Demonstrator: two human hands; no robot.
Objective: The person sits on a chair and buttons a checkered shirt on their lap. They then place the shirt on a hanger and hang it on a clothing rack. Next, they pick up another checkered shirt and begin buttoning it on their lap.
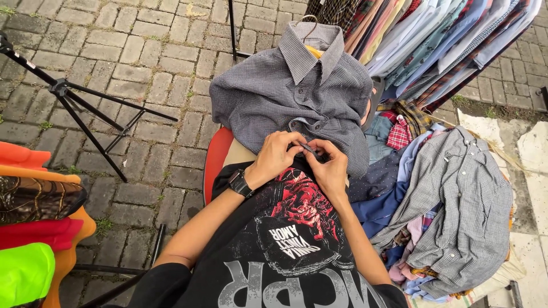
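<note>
A grey small-check shirt (pixel 285 91) on a hanger lies spread over a red chair (pixel 214 157) in front of me, collar pointing away. My left hand (pixel 277 155), with a black watch on its wrist, and my right hand (pixel 330 165) meet at the shirt's lower front edge. Both pinch the fabric there, fingers closed on the placket near a button. The exact spot under the fingers is partly hidden. I wear a black printed T-shirt (pixel 285 239) that fills the bottom of the view.
A rail of hanging shirts (pixel 434 40) runs at the top right. A heap of folded and loose shirts (pixel 451 205) lies to my right. A black tripod (pixel 85 108) stands on the brick paving at left. Bright orange, red and green garments (pixel 34 228) hang at the left edge.
</note>
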